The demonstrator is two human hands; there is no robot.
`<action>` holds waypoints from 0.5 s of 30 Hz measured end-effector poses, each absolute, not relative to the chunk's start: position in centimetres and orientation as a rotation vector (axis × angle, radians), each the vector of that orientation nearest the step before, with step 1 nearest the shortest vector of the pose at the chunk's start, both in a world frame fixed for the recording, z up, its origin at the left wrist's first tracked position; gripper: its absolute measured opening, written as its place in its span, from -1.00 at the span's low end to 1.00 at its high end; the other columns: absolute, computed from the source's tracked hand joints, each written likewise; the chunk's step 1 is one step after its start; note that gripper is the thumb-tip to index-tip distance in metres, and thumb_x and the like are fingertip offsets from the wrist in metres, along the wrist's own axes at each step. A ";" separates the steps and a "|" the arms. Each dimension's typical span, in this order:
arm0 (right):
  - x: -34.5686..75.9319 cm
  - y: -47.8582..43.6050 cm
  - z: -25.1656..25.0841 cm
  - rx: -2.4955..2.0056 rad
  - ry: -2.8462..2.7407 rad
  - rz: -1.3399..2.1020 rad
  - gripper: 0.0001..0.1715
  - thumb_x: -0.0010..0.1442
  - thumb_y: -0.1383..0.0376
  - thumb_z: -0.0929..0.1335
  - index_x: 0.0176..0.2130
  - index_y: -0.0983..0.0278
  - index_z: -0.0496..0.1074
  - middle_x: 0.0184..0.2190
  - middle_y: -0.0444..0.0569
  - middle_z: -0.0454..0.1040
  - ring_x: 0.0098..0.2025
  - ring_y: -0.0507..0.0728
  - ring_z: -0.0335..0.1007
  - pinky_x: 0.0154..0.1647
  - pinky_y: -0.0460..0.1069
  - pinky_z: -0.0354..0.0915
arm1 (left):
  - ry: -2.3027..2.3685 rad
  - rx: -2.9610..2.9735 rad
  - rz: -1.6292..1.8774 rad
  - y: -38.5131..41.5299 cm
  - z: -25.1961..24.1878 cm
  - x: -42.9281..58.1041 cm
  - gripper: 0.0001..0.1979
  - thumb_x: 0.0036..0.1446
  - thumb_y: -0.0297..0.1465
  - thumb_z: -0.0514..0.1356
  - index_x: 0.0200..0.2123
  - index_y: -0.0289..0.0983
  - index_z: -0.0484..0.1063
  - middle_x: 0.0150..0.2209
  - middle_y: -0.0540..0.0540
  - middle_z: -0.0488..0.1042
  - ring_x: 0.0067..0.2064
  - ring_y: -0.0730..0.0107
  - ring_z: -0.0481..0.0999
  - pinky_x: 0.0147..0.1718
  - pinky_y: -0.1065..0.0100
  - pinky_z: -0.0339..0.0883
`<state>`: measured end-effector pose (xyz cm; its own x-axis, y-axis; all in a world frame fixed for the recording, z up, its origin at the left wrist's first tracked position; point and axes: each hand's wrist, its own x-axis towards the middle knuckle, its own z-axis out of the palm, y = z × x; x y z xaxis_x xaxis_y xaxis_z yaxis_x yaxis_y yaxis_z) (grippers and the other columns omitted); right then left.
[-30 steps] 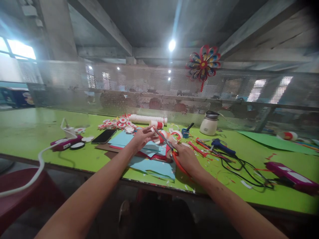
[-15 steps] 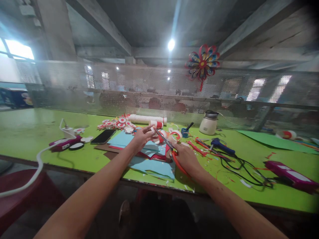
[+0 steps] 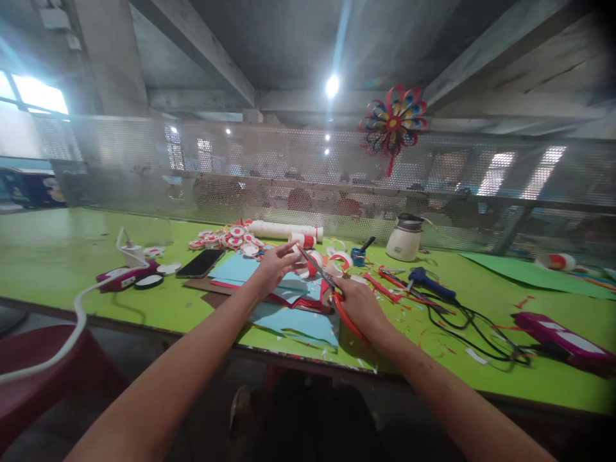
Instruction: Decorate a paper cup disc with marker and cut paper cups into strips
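Note:
My right hand (image 3: 359, 301) is closed round the orange-red handles of a pair of scissors (image 3: 326, 276). The blades point up and left, towards the fingertips of my left hand (image 3: 276, 269). That hand is pinched, with a small pale bit at its fingertips that is too small to name. Beneath both hands are light blue paper sheets (image 3: 233, 269) stacked over red and brown ones. Another blue sheet (image 3: 298, 324) with a ragged lower edge lies at the table's front edge. White and red paper rings (image 3: 341, 262) lie just beyond the blades.
Red-and-white discs (image 3: 235, 240) are heaped by a white roll (image 3: 283, 230). A phone (image 3: 201, 263) lies to the left, near a purple power strip (image 3: 128, 276). On the right are a blue glue gun (image 3: 430, 283), black cords, another purple strip (image 3: 561, 340) and a white kettle (image 3: 404, 240).
Both hands and the scissors keep nearly the same pose. The whole view has shifted very slightly; nothing has been picked up or let go.

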<state>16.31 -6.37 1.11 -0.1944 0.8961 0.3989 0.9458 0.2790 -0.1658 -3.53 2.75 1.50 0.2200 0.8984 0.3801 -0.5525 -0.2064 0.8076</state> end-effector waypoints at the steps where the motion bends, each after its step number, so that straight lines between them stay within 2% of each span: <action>1: 16.3 -6.4 1.1 -1.656 -2.138 -0.156 -0.63 0.23 0.29 0.27 -0.01 0.27 0.48 -0.13 0.10 0.58 -0.14 0.21 0.47 -0.18 -0.03 0.20 | 0.406 1.144 1.387 2.7 1.5 -3.5 -0.54 -0.19 -0.52 0.44 -0.13 -0.38 0.54 -0.31 -0.13 0.55 -0.26 0.27 0.56 -0.15 0.07 0.47; 15: 16.0 -6.2 1.1 -1.708 -2.138 -0.129 -0.60 0.24 0.38 0.23 0.00 0.28 0.49 -0.14 0.11 0.60 -0.16 0.19 0.50 -0.21 -0.03 0.20 | 0.407 1.137 1.388 3.0 1.2 -3.4 -0.53 -0.17 -0.54 0.43 -0.10 -0.38 0.53 -0.30 -0.14 0.54 -0.23 0.24 0.57 -0.10 0.03 0.44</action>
<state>15.99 -6.23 1.11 -0.1741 0.9158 0.3620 0.9527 0.2496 -0.1733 -3.41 3.03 1.24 0.2172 0.9004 0.3769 -0.5540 -0.2042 0.8071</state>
